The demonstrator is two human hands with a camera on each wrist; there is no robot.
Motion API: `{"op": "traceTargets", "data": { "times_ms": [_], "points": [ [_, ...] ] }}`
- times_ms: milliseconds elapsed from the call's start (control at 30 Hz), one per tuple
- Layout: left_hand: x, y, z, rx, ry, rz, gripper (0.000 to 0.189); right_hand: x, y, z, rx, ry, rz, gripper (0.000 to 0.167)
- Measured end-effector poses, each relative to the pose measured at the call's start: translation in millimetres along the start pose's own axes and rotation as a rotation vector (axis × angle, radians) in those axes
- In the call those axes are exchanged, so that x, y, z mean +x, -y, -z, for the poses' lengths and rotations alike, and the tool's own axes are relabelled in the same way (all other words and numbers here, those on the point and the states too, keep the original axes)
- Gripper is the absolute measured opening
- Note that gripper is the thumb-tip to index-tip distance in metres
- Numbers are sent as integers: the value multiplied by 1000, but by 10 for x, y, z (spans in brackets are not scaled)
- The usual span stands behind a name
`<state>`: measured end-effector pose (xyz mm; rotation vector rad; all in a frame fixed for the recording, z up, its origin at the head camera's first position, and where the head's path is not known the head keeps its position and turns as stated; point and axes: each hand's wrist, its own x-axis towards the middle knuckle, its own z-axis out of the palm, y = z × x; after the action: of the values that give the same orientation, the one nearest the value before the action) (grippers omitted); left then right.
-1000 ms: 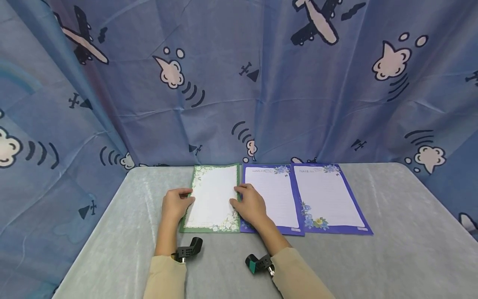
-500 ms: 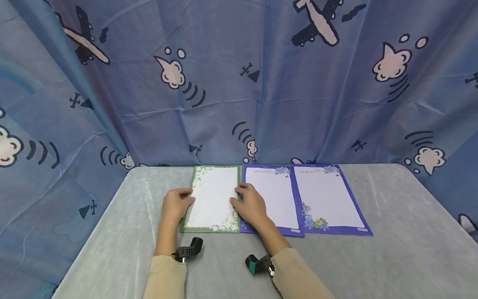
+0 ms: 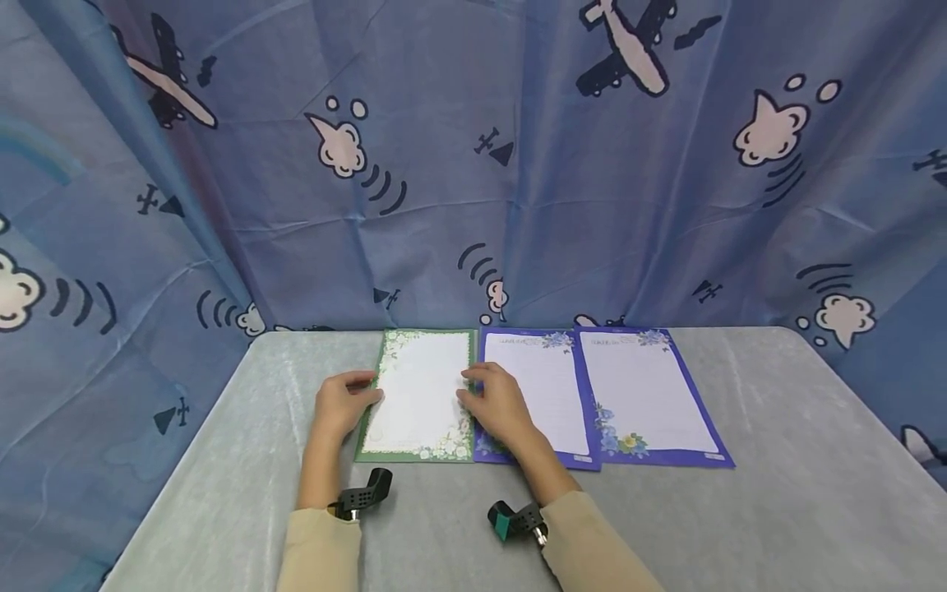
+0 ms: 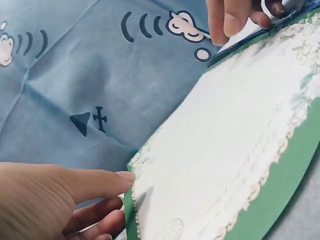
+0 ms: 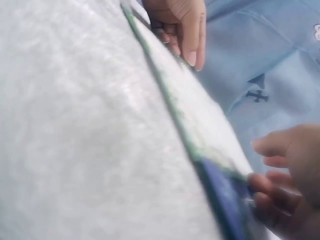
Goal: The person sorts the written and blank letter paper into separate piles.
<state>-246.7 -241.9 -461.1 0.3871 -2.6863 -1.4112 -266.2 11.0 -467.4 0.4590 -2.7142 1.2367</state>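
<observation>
A green-bordered sheet of white floral paper lies flat on the table in the head view. At its left edge is my left hand; in the left wrist view the thumb touches the border, fingers loosely bent beside it. My right hand rests by the sheet's right edge, over a purple-bordered sheet. In the right wrist view its thumb stands apart from the fingers, whose tips are near the green and purple edges. A second purple-bordered sheet with blue flowers lies further right.
The grey cloth-covered table carries the row of sheets near its far edge. A blue curtain with planes and clouds hangs directly behind. Black wrist cameras sit at both cuffs.
My left hand has shifted slightly left in the last half second, while the green-bordered sheet stays in place. The right hand has barely moved. The head view has shifted a little.
</observation>
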Motion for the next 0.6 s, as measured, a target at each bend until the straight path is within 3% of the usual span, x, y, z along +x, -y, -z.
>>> {"op": "traceTargets", "data": {
  "times_ms": [167,367,467,600],
  "points": [
    [-1,-46,32,-11,-3,0,39,0,77,140,14,6,12,35],
    [-33,-159,20,-13,11,-45,38,-49,160,380,14,34,-15,39],
    [-66,-257,-10,-7,12,-77,37,-67,138,501,-14,47,-30,39],
    [-103,-398,-73,-4,35,-129,37,-112,32,654,-48,4,-33,39]
  ]
}}
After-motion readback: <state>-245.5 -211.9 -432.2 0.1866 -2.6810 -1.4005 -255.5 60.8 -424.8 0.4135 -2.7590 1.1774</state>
